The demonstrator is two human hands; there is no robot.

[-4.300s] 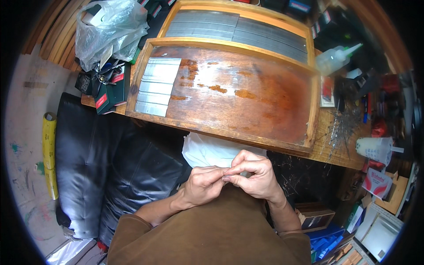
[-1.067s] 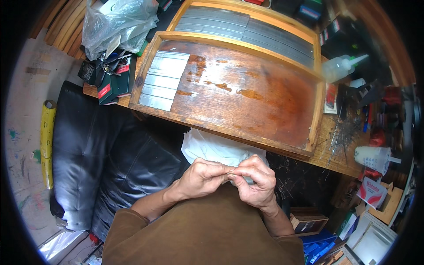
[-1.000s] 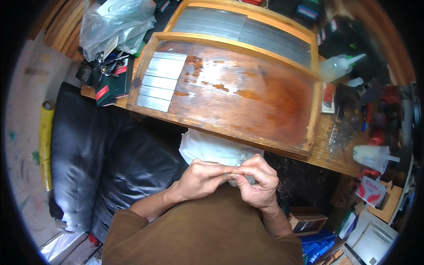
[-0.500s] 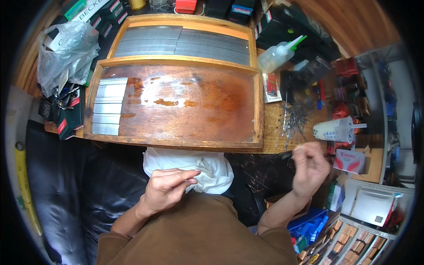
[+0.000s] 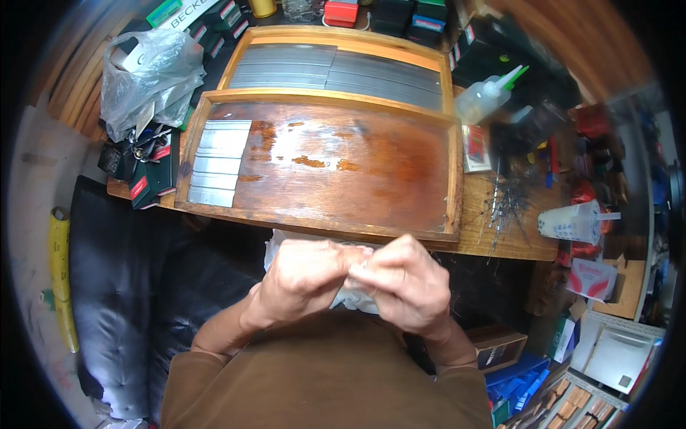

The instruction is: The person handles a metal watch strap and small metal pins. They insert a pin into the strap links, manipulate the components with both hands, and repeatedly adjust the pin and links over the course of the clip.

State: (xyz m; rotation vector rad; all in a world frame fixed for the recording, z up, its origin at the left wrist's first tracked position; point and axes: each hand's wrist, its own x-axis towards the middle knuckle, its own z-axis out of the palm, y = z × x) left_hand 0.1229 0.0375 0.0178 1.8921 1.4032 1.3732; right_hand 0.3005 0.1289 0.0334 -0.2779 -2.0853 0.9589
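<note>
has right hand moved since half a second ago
Yes, the right hand went left, from past the right end of the front wooden tray to left of that end.

red-brown tray [image 5: 386,179] blotched orange; silver strips [image 5: 218,164]; yellow tube [image 5: 61,272].

Count: two bare hands [image 5: 300,275] [image 5: 411,286], two shallow brown wooden trays [image 5: 393,171] [image 5: 400,57], one crumpled clear plastic bag [image 5: 153,82], one long yellow tube [image 5: 61,279].

You're in a brown shirt [image 5: 321,379], six o'clock, smooth cloth, one colour. Left sleeve [image 5: 189,386] at seven, right sleeve [image 5: 461,393] at five: both short, same brown. Your forearms [image 5: 225,330] are bare below; left hand [image 5: 304,275] and right hand [image 5: 411,286] bare too.
</note>
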